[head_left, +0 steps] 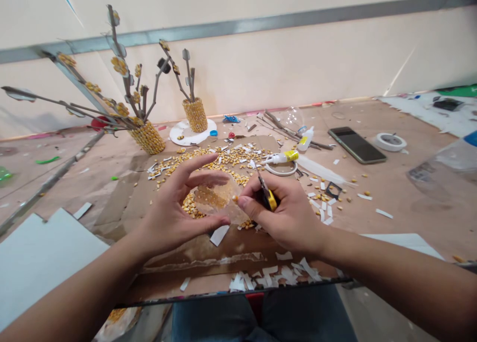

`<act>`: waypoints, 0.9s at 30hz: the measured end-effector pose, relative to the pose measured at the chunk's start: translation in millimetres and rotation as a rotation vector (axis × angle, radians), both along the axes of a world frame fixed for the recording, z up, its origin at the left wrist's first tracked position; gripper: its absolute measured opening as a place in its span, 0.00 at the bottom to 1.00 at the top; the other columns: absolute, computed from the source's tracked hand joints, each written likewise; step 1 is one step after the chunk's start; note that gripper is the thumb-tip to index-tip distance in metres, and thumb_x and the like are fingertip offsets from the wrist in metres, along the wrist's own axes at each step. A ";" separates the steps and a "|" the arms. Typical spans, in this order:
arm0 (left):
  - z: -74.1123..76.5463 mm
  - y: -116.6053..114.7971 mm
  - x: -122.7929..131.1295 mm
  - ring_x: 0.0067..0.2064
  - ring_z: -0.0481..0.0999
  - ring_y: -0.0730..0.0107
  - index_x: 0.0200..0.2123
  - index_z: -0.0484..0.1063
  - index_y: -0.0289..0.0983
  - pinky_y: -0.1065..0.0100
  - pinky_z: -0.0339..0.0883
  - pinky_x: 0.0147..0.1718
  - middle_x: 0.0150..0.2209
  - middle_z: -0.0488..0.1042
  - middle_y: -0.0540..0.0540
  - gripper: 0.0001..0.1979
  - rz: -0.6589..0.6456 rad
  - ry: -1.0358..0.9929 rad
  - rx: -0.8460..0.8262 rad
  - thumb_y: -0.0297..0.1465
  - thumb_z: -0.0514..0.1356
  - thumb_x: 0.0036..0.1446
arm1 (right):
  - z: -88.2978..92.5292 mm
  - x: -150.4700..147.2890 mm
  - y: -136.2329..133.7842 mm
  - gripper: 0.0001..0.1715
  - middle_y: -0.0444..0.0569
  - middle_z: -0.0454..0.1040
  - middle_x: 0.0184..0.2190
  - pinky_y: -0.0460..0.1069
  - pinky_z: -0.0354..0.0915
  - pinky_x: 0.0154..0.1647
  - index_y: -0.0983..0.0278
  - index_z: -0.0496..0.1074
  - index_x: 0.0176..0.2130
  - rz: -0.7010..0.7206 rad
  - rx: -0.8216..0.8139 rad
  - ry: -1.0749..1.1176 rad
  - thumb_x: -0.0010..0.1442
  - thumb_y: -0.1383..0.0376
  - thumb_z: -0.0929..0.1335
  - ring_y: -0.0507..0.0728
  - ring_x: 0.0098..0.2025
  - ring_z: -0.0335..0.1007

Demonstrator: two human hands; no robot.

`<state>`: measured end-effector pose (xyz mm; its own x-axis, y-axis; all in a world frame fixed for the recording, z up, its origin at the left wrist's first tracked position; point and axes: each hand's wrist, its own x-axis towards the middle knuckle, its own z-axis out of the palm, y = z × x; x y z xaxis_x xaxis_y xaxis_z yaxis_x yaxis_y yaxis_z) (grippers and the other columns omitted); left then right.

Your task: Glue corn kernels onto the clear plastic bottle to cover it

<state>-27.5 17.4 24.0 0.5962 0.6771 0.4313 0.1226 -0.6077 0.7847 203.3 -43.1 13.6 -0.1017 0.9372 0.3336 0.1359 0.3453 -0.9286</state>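
My left hand [175, 210] curls round a clear plastic piece [218, 198], thumb below and fingers spread above it. Through the plastic I see corn kernels. My right hand [285, 210] is closed on a yellow and black tool [267, 197], and its thumb and forefinger pinch something small at the plastic's right edge. Both hands hover over a cardboard sheet [175, 257] strewn with corn kernels [223, 158] and white paper scraps.
Two kernel-covered pots with twig branches [149, 135] [195, 114] stand at the back left. Glue bottles [281, 157] [305, 139], a tape ring [390, 141], a phone [357, 144] and loose sticks lie to the right. A white board [37, 257] lies near left.
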 end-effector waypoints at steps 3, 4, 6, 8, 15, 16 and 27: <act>1.9 -1.7 1.9 0.57 0.83 0.56 0.72 0.63 0.52 0.58 0.78 0.59 0.57 0.81 0.43 0.50 0.009 0.023 0.003 0.32 0.80 0.50 | 0.0 -0.4 0.0 0.12 0.39 0.67 0.24 0.47 0.56 0.24 0.62 0.70 0.30 0.002 0.004 0.010 0.65 0.62 0.72 0.48 0.24 0.59; 3.6 -1.8 2.0 0.57 0.83 0.56 0.72 0.63 0.51 0.57 0.78 0.58 0.56 0.81 0.43 0.49 0.015 0.033 0.002 0.32 0.80 0.51 | 0.0 -0.2 0.3 0.12 0.39 0.68 0.24 0.47 0.56 0.25 0.62 0.70 0.31 0.002 0.003 0.018 0.65 0.62 0.72 0.49 0.24 0.59; 9.0 0.5 0.0 0.55 0.83 0.58 0.72 0.62 0.49 0.56 0.78 0.58 0.55 0.82 0.43 0.47 0.046 0.034 -0.004 0.31 0.79 0.52 | -0.2 1.8 2.5 0.12 0.39 0.67 0.24 0.47 0.55 0.25 0.62 0.71 0.32 -0.023 0.005 0.039 0.66 0.62 0.72 0.49 0.24 0.59; 16.3 7.6 -6.5 0.54 0.83 0.60 0.71 0.61 0.46 0.57 0.77 0.57 0.53 0.83 0.44 0.47 0.103 0.017 0.004 0.30 0.78 0.53 | -1.0 6.3 7.2 0.11 0.38 0.66 0.24 0.48 0.53 0.25 0.61 0.71 0.33 -0.095 0.018 0.037 0.67 0.61 0.72 0.49 0.24 0.58; 30.9 50.7 -43.6 0.50 0.83 0.52 0.68 0.62 0.39 0.45 0.74 0.56 0.49 0.83 0.43 0.50 0.514 0.183 0.166 0.39 0.81 0.47 | -13.9 33.3 40.3 0.14 0.41 0.65 0.23 0.51 0.53 0.32 0.60 0.66 0.29 -0.357 0.142 -0.402 0.66 0.61 0.70 0.53 0.26 0.58; 30.1 55.3 -46.8 0.50 0.83 0.49 0.67 0.62 0.38 0.43 0.74 0.55 0.49 0.83 0.42 0.49 0.550 0.231 0.162 0.41 0.80 0.47 | -17.3 36.1 44.8 0.15 0.43 0.66 0.24 0.51 0.53 0.33 0.60 0.65 0.29 -0.369 0.150 -0.474 0.66 0.61 0.70 0.54 0.28 0.59; 29.5 65.5 -56.3 0.60 0.79 0.41 0.70 0.60 0.36 0.38 0.72 0.60 0.57 0.78 0.33 0.51 0.493 0.408 0.061 0.48 0.76 0.50 | -38.6 37.6 59.5 0.07 0.51 0.77 0.33 0.51 0.53 0.35 0.62 0.72 0.35 -0.252 0.070 -0.838 0.67 0.63 0.69 0.59 0.35 0.68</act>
